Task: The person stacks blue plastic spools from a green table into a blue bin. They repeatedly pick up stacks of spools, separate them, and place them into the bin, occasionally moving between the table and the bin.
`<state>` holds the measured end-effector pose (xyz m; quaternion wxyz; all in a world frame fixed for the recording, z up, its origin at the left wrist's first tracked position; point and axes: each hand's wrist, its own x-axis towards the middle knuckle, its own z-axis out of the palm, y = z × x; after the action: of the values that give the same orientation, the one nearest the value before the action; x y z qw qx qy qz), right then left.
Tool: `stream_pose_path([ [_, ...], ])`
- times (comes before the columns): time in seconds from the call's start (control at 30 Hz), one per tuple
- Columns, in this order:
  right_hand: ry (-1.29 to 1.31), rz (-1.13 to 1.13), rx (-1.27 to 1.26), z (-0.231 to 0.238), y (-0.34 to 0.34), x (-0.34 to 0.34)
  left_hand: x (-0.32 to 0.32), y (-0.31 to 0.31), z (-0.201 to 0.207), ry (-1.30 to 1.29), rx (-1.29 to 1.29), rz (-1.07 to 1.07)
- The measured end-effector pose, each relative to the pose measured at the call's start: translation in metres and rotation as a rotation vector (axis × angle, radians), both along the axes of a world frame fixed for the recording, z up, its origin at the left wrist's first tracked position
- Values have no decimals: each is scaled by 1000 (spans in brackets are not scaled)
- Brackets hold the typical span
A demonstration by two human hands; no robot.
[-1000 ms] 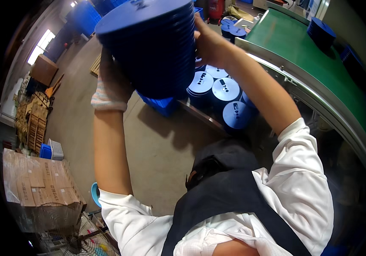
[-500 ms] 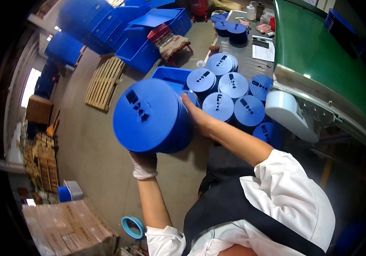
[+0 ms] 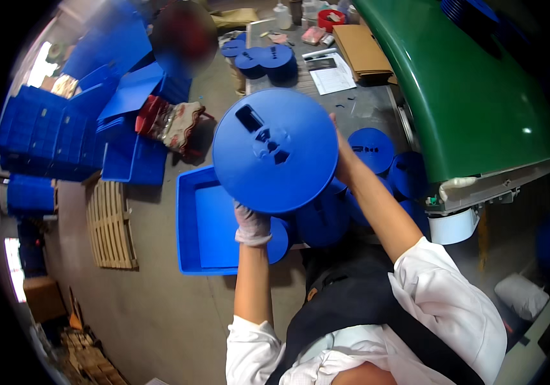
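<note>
Between my two hands is a stack of blue plastic reel discs (image 3: pixel 307 173), its round top face with a dark slot and small cut-outs turned up toward me. My left hand (image 3: pixel 252 224), in a pale glove, is closed on its lower left edge, fingers partly hidden beneath. My right hand (image 3: pixel 347 157) grips the right side, with most of its fingers hidden behind the discs. Below and behind the held stack, a blue bin (image 3: pixel 207 224) sits low on the left. More stacked blue discs (image 3: pixel 371 151) stand on the table to the right, partly covered by my arm.
A grey table (image 3: pixel 365 106) carries papers (image 3: pixel 333 74), brown cardboard (image 3: pixel 361 48) and further disc stacks (image 3: pixel 275 61). The green conveyor belt (image 3: pixel 442 96) runs along the right. On the left are a wooden pallet (image 3: pixel 109 224), a cushioned red chair (image 3: pixel 172 122) and blue crates (image 3: pixel 50 131).
The held stack has moved right, from over the floor to in front of the bin and table. The view has turned left-to-right scenery differently, and both hands keep their hold.
</note>
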<state>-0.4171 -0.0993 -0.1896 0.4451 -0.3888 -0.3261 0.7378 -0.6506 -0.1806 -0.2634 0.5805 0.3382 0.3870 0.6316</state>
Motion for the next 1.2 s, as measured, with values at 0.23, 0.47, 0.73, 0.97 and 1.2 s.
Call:
stream_pose_path([
  [0.23, -121, -276, -231, -68, 152, 92, 112, 170, -35, -319, -36, -210],
  [0.47, -179, -358, -315, -163, 233, 181, 202, 250, -96, -349, -147, -202],
  [0.73, -127, -358, -420, -288, 281, 242, 254, 318, -229, -476, -508, -81],
  [0.97, -102, -328, -476, -360, 283, 267, 277, 326, -276, -649, -758, -49],
  [1.2, -97, -243, -513, -397, 288, 264, 275, 321, -337, -521, -618, -173],
])
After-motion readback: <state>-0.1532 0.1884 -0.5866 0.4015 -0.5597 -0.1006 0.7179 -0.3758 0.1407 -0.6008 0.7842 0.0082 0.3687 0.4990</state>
